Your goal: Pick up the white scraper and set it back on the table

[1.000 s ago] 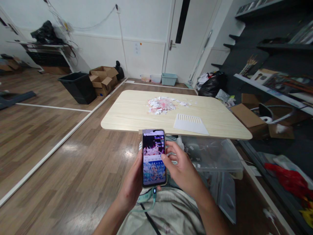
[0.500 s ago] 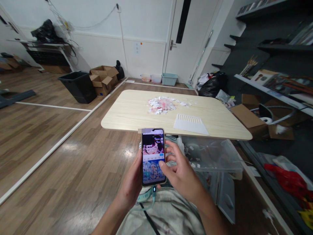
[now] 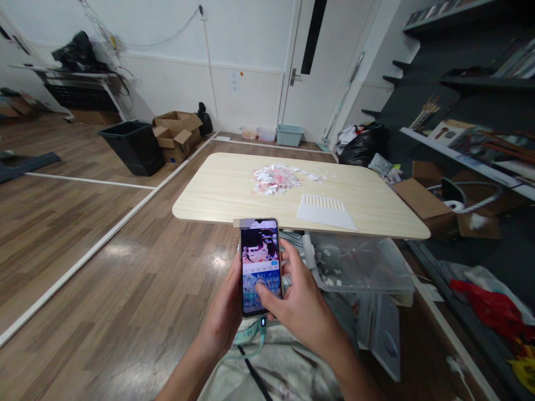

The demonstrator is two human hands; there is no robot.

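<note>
The left hand (image 3: 223,309) is closed round the left side of the phone (image 3: 259,262), low in the middle of the frame; its fingers go out of sight behind it. The right hand's (image 3: 298,295) grip is half curled, thumb over the lower screen, fingers by the right edge; whether it bears any weight I cannot tell. The screen's small text is unreadable, and a grey patch covers the top left corner. A teal cable (image 3: 263,334) hangs from the phone's bottom end above a pale-clothed lap (image 3: 288,367), which the lower edge cuts off.

Beyond the phone, the pale wood worktop (image 3: 217,189) spans the centre, its near edge partly hidden by the phone. A heap of white and pink scraps (image 3: 276,179) lies on it, with a white slotted sheet (image 3: 326,213) nearer the front edge. Under its right side sits a clear tub (image 3: 359,264), its contents hard to make out.

Wood floor (image 3: 121,289) with white lines fills the left. A black bin (image 3: 134,149) and cartons (image 3: 178,136) stand upper left, a white door (image 3: 334,50) top centre-right, and dark, cluttered shelves (image 3: 463,156) at right, cropped by the frame.
</note>
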